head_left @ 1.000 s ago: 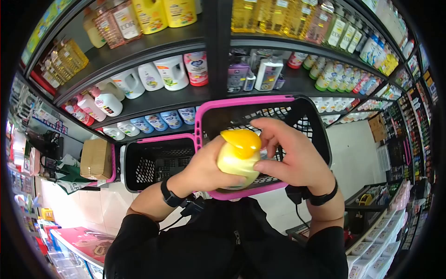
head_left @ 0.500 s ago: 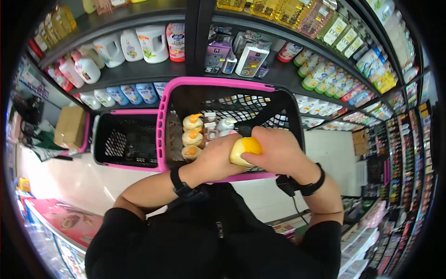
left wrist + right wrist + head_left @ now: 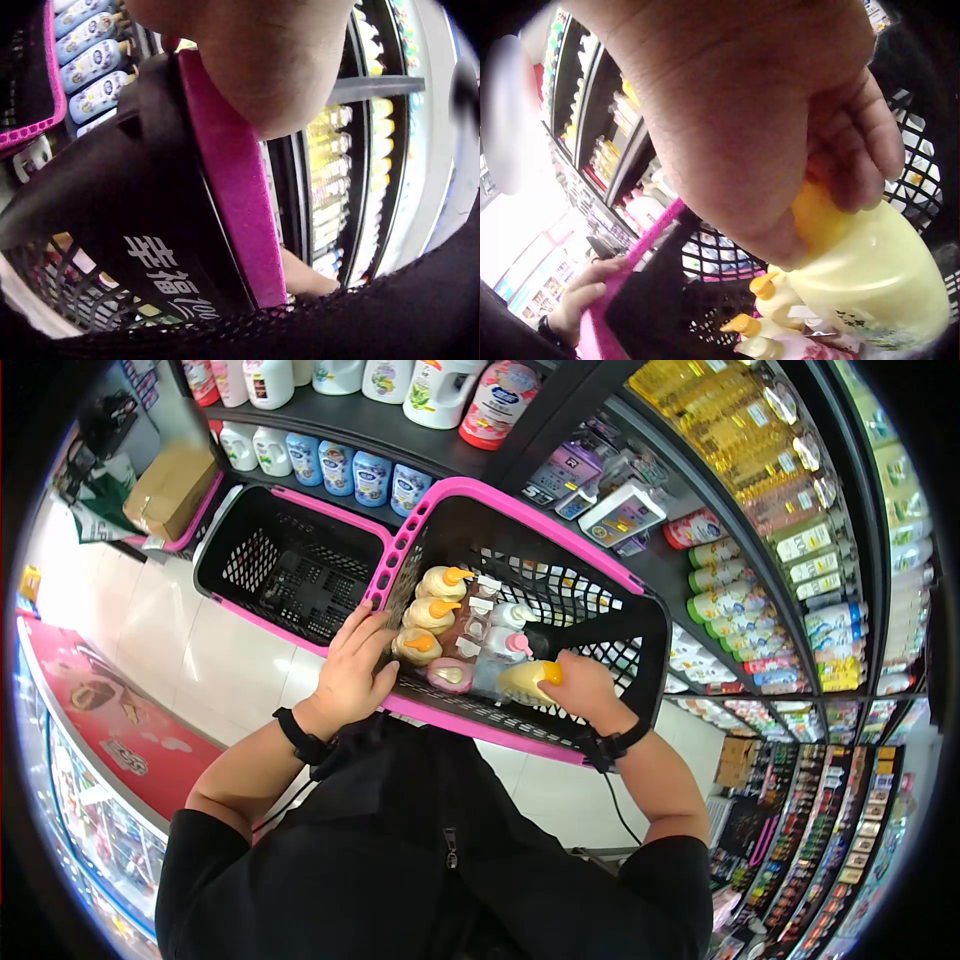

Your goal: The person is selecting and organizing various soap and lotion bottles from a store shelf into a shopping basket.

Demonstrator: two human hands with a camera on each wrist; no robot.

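Observation:
My right hand (image 3: 585, 685) grips a pale yellow bottle (image 3: 525, 682) by its orange-yellow cap (image 3: 817, 221). The bottle leans inside the black shopping basket (image 3: 500, 525) with the pink rim, low at the near side. My left hand (image 3: 350, 668) rests on the near left corner of that rim, fingers laid over it and thumb apart. Beside the held bottle stand cream bottles (image 3: 428, 615) with orange pump tops, a pink-topped pump bottle (image 3: 510, 644), a white pump bottle (image 3: 512, 616) and a pink bottle (image 3: 450, 675).
A second black basket (image 3: 290, 565) with a pink rim stands to the left, a cardboard box (image 3: 172, 490) beyond it. Shelves (image 3: 425, 438) of detergent and soap bottles run along the far side and the right. A pink-topped counter (image 3: 110, 710) is at near left.
My left hand has let go of the yellow bottle and moved left onto the basket rim. My right hand has lowered the bottle into the basket. The head view has turned.

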